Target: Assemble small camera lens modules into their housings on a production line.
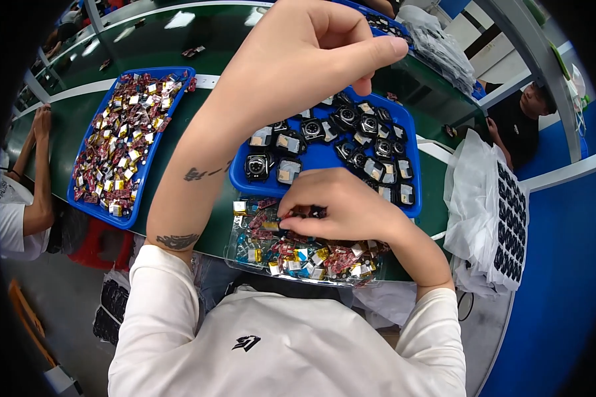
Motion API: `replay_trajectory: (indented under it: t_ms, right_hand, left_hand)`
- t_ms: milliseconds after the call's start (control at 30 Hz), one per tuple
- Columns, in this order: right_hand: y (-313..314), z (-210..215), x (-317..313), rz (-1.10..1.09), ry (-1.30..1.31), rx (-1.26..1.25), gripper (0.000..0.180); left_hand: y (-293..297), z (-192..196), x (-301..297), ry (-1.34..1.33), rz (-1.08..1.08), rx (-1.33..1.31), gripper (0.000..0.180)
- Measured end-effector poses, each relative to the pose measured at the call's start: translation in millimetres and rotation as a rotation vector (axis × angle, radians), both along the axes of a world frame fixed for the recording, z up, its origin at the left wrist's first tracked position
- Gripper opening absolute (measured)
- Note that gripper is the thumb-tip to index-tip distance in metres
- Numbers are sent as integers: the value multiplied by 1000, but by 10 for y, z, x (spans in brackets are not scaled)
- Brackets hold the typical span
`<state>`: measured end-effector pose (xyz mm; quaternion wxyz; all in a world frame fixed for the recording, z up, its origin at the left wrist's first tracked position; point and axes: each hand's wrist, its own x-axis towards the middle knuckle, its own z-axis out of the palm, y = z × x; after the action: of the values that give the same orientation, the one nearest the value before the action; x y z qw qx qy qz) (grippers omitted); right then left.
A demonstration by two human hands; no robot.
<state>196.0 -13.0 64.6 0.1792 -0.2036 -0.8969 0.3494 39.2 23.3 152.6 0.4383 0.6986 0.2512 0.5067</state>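
My left hand (311,53) is raised high over the far side of a blue tray, fingers curled under and thumb stretched to the right. Whatever it may hold is hidden. My right hand (341,205) is bent inward at the tray's near edge, thumb and fingers closed round a small black part (316,212), mostly covered by the fingers. Below it lies a clear plastic tray (232,248) heaped with small red circuit boards and silver-and-yellow battery cells (319,256). The blue tray (414,149) holds several black smartwatch bodies (346,118), some face up, others showing pale backs.
At the left stands another blue tray (137,198) full of red boards and cells. A green conveyor belt (218,40) runs behind. White sheets with rows of black parts (510,225) stand at the right. Co-workers sit left (20,205) and far right (516,126).
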Motion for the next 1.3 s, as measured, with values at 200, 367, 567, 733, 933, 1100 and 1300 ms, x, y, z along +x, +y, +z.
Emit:
replay_trajectory:
  t_ms: [200, 367, 567, 733, 933, 1100, 1300]
  right_hand:
    - [248, 337, 363, -443, 668, -587, 14]
    - [371, 481, 618, -445, 854, -727, 21]
    - [312, 413, 710, -440, 741, -445, 26]
    - [282, 464, 703, -429, 584, -93, 17]
    - [316, 450, 738, -351, 773, -461, 11]
    - [315, 468, 772, -480, 839, -394, 9]
    - [298, 452, 737, -404, 791, -310, 8]
  left_hand:
    - [85, -100, 146, 106, 13, 38, 15]
    - [128, -96, 266, 259, 107, 468, 18]
    - [118, -179, 355, 207, 169, 299, 10]
    - [74, -197, 303, 143, 42, 119, 10]
    - [100, -151, 300, 159, -5, 153, 9]
    - [67, -126, 332, 221, 113, 206, 8]
    - [38, -138, 360, 206, 100, 132, 13]
